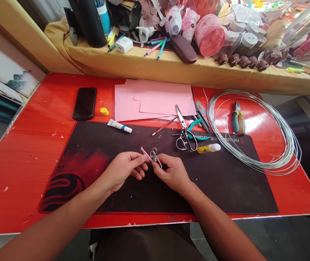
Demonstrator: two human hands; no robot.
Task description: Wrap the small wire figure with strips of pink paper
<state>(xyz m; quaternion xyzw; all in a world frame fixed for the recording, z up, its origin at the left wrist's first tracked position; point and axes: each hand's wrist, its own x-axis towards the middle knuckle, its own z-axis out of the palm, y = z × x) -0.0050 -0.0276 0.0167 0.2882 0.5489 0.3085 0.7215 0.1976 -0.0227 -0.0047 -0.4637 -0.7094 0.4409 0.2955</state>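
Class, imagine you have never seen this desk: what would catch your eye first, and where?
The bright red table probably stands out first, under a dark mat. On its right lies a big coil of silvery wire. Over the mat, the left hand pinches a pink strip beside a bent-wire piece in the right hand.

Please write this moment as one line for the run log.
left hand: holding pink strip; right hand: holding bent wire piece; place: over black mat; nearby: scissors, glue stick
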